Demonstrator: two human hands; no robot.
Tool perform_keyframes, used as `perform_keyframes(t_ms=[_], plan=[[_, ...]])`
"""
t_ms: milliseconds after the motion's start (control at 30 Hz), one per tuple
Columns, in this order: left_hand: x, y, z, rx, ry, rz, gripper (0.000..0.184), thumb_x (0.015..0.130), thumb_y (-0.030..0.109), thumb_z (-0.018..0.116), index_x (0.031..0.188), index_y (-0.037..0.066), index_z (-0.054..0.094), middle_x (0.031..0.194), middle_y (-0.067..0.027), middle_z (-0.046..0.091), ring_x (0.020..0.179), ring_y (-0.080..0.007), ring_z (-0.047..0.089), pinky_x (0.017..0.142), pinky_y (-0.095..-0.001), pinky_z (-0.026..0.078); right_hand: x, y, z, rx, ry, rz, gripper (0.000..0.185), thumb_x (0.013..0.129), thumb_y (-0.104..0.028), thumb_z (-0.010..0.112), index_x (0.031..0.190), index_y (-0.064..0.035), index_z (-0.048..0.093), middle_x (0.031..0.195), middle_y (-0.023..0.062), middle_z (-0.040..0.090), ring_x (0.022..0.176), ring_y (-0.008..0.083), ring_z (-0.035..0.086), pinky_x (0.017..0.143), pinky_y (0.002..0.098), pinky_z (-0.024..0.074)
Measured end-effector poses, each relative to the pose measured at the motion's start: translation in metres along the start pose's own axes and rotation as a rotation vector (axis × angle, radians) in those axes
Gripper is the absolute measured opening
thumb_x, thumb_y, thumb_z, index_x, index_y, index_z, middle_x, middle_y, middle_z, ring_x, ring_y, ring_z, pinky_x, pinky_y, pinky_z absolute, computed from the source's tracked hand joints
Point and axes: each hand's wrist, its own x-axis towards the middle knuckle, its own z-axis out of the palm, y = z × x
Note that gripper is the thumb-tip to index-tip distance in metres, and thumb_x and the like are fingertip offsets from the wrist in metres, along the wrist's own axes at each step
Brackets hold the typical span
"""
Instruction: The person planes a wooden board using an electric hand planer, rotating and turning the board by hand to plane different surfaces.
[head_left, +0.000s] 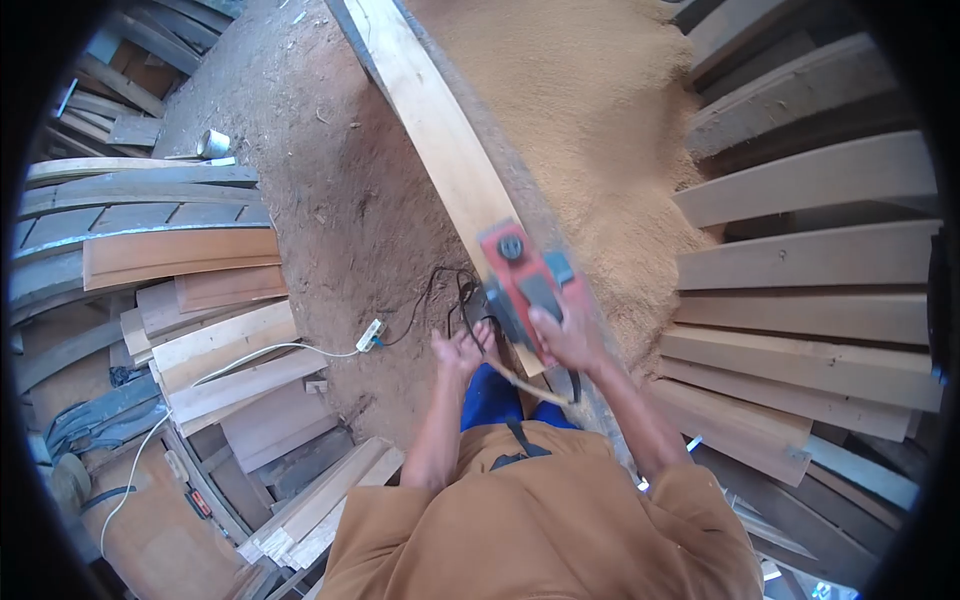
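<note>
A red electric planer (528,280) with a dark front knob rests on the near end of a long pale wooden board (432,125). My right hand (568,332) is wrapped round its rear handle, and the tool looks slightly blurred. Beside the board on the left, my left hand (463,350) is turned palm up with its fingers apart. A black power cord (432,285) loops just beyond the left fingers; whether they touch it I cannot tell. The board lies along a narrow grey beam or bench (500,140).
A white extension socket (370,336) lies on the dirt floor at the left, its white cable crossing stacked planks (235,345). Sawdust (600,130) covers the ground right of the board. More thick boards (800,255) line the right side. A small can (212,144) stands far left.
</note>
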Motion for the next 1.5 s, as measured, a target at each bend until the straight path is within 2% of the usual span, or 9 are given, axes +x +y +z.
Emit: perform_keyframes(t_ms=[167, 300, 533, 633, 900, 1067, 1133, 1267, 1500], plan=[[-0.033, -0.053, -0.108, 0.228, 0.272, -0.117, 0.095, 0.098, 0.078, 0.019, 0.141, -0.002, 0.047, 0.126, -0.0154, 0.061, 0.119, -0.0373, 0.058, 0.106, -0.0585, 0.045, -0.131, 0.074, -0.002, -0.055, 0.006, -0.068, 0.06, 0.095, -0.047, 0.061, 0.13, 0.0012, 0.057, 0.082, 0.0079, 0.063, 0.07, 0.0181, 0.061, 0.064, 0.0338, 0.0497], [-0.047, -0.061, -0.13, 0.329, 0.258, -0.123, 0.079, 0.102, 0.07, 0.018, 0.112, 0.003, 0.058, 0.102, -0.0099, 0.062, 0.1, -0.0333, 0.059, 0.095, -0.0528, 0.049, -0.148, 0.083, 0.001, -0.053, -0.003, 0.016, 0.064, 0.094, -0.043, 0.064, 0.135, 0.0048, 0.054, 0.111, 0.0257, 0.066, 0.103, 0.0382, 0.066, 0.09, 0.0432, 0.0508], [-0.022, 0.005, -0.087, 0.168, 0.15, 0.106, 0.065, 0.104, 0.066, 0.028, 0.109, 0.008, 0.057, 0.097, -0.0079, 0.061, 0.098, -0.0323, 0.059, 0.097, -0.0541, 0.046, -0.004, 0.007, 0.011, -0.11, 0.081, -0.105, 0.062, 0.093, -0.05, 0.063, 0.116, 0.0079, 0.061, 0.097, 0.0308, 0.069, 0.095, 0.0443, 0.07, 0.084, 0.0478, 0.0533], [-0.006, 0.03, -0.041, 0.19, 0.214, 0.303, 0.06, 0.103, 0.066, 0.034, 0.11, 0.01, 0.051, 0.106, -0.0111, 0.063, 0.098, -0.0332, 0.061, 0.097, -0.0521, 0.047, 0.088, -0.015, 0.024, -0.138, 0.223, -0.357, 0.054, 0.096, -0.049, 0.063, 0.108, 0.0029, 0.063, 0.07, 0.0087, 0.063, 0.058, 0.0161, 0.062, 0.055, 0.0349, 0.05], [0.044, 0.064, 0.098, 0.264, 0.008, 0.508, 0.055, 0.107, 0.06, 0.032, 0.119, 0.01, 0.052, 0.11, -0.014, 0.064, 0.095, -0.0256, 0.062, 0.093, -0.0396, 0.051, 0.261, -0.133, 0.034, -0.03, 0.109, -0.289, 0.059, 0.097, -0.052, 0.063, 0.101, 0.0062, 0.065, 0.076, 0.0159, 0.067, 0.072, 0.0239, 0.067, 0.067, 0.0391, 0.0523], [0.075, 0.028, 0.166, 0.608, -0.043, 0.654, 0.057, 0.11, 0.049, 0.032, 0.12, -0.002, 0.055, 0.115, -0.025, 0.065, 0.104, -0.0388, 0.064, 0.096, -0.0442, 0.049, 0.353, -0.183, 0.039, -0.115, 0.099, -0.256, 0.065, 0.097, -0.056, 0.06, 0.102, 0.0088, 0.067, 0.082, 0.0209, 0.071, 0.08, 0.0271, 0.071, 0.074, 0.0417, 0.0544], [0.085, 0.001, 0.164, 1.323, 0.194, 0.978, 0.056, 0.111, 0.037, 0.032, 0.134, -0.011, 0.047, 0.128, -0.0382, 0.058, 0.12, -0.0539, 0.055, 0.104, -0.0513, 0.042, 0.375, -0.218, 0.037, -0.207, 0.122, -0.235, 0.068, 0.097, -0.058, 0.058, 0.102, 0.0091, 0.067, 0.081, 0.0211, 0.07, 0.079, 0.027, 0.071, 0.074, 0.0416, 0.0546], [0.034, 0.014, 0.204, 1.334, 0.111, 0.957, 0.047, 0.11, 0.031, 0.034, 0.138, -0.004, 0.047, 0.128, -0.0329, 0.059, 0.119, -0.0482, 0.059, 0.102, -0.0492, 0.046, 0.446, -0.254, 0.045, -0.183, 0.161, -0.223, 0.067, 0.095, -0.063, 0.059, 0.071, -0.0018, 0.071, 0.059, 0.0091, 0.066, 0.057, 0.0183, 0.067, 0.06, 0.0359, 0.0542], [0.008, 0.019, 0.233, 1.342, 0.094, 1.014, 0.046, 0.106, 0.023, 0.036, 0.141, -0.005, 0.046, 0.125, -0.0315, 0.061, 0.118, -0.049, 0.059, 0.101, -0.0508, 0.046, 0.549, -0.3, 0.056, -0.256, 0.214, -0.252, 0.066, 0.099, -0.065, 0.051, 0.075, -0.0066, 0.07, 0.066, 0.0068, 0.067, 0.059, 0.0172, 0.065, 0.061, 0.0347, 0.0526]])
